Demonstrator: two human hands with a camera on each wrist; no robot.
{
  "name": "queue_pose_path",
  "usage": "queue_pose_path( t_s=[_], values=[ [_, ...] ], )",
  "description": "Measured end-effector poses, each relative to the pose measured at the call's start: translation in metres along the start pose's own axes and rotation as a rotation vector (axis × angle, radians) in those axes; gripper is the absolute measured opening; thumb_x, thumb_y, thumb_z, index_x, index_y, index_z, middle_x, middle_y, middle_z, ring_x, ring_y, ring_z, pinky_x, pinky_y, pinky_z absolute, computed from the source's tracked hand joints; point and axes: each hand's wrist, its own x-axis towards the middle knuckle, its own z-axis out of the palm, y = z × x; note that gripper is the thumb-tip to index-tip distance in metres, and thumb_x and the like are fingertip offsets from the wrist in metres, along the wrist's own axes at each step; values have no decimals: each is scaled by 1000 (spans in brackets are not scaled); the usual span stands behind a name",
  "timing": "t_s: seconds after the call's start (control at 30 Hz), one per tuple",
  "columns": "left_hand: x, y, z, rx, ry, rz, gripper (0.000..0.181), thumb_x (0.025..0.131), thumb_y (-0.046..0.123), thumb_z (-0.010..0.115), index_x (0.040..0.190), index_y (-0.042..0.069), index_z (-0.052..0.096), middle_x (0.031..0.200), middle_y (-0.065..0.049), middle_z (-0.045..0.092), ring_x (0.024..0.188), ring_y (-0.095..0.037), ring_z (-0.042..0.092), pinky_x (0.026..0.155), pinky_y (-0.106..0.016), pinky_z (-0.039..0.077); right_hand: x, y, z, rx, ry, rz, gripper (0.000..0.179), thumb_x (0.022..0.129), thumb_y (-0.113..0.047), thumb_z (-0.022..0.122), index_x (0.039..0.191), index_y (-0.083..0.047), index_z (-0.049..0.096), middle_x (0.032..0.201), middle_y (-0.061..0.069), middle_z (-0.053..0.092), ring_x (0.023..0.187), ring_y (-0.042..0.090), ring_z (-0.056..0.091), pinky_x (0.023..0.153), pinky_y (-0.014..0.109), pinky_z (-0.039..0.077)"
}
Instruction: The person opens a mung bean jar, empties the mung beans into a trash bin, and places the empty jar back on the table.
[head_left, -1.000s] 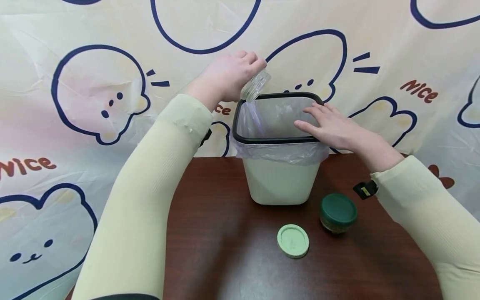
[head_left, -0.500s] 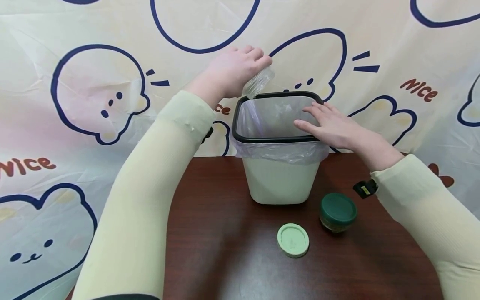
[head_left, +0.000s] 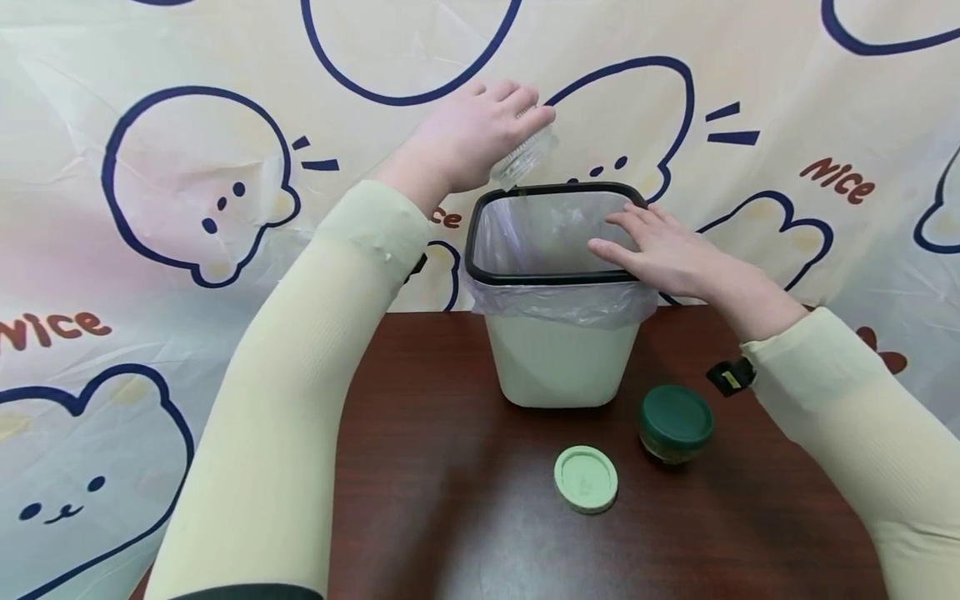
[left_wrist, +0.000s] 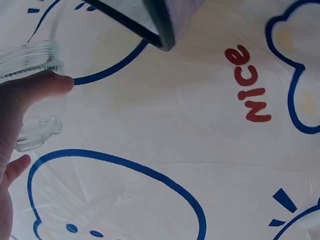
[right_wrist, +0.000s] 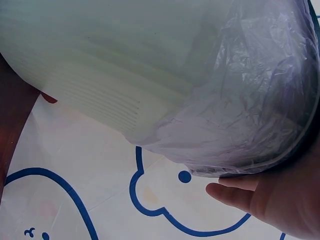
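My left hand (head_left: 483,137) grips a clear jar (head_left: 528,157), tilted above the back left corner of the bin. In the left wrist view, the see-through wall of the jar (left_wrist: 42,134) shows below my thumb. The pale bin (head_left: 562,362) has a black rim (head_left: 555,278) and a thin lilac bag (head_left: 592,307) folded over it. At the right side of that rim rests my right hand (head_left: 663,254), thumb and some fingers reaching over the opening. In the right wrist view, two fingers (right_wrist: 230,195) extend beside the bagged edge.
On the brown table (head_left: 420,467), a light green round lid (head_left: 587,479) lies in front of the bin. Right of it stands a small jar with a dark green lid (head_left: 677,417). A printed cloth (head_left: 360,50) hangs close behind the bin.
My left hand has shifted slightly up and to the right with the clear jar. My right hand stays at the rim, and the things on the table have not moved.
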Motion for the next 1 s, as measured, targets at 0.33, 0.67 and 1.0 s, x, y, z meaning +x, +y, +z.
queue_pose_path(
  t_s=[0.33, 0.67, 1.0],
  values=[
    [1, 1, 12, -37, -88, -12, 76, 84, -14, 60, 149, 8, 29, 147, -19, 35, 136, -36, 31, 108, -48, 32, 0, 0, 0, 2, -1, 5, 87, 94, -69, 29, 153, -4, 25, 158, 24, 8, 145, 40, -2, 112, 60, 5],
    [-1, -1, 8, -57, 62, -6, 70, 84, -10, 62, 145, 7, 34, 143, -18, 39, 134, -33, 35, 106, -46, 36, -1, 0, 2, 3, -1, 3, 87, 95, -68, 30, 152, -3, 25, 158, 24, 8, 144, 41, -1, 112, 60, 4],
    [-1, 2, 4, 126, 48, 70, 72, 88, -12, 60, 149, 8, 29, 148, -21, 32, 135, -35, 30, 109, -44, 32, 0, 0, 1, 8, 1, 3, 86, 95, -67, 31, 152, -3, 25, 158, 24, 8, 145, 41, -1, 112, 60, 4]
  ],
)
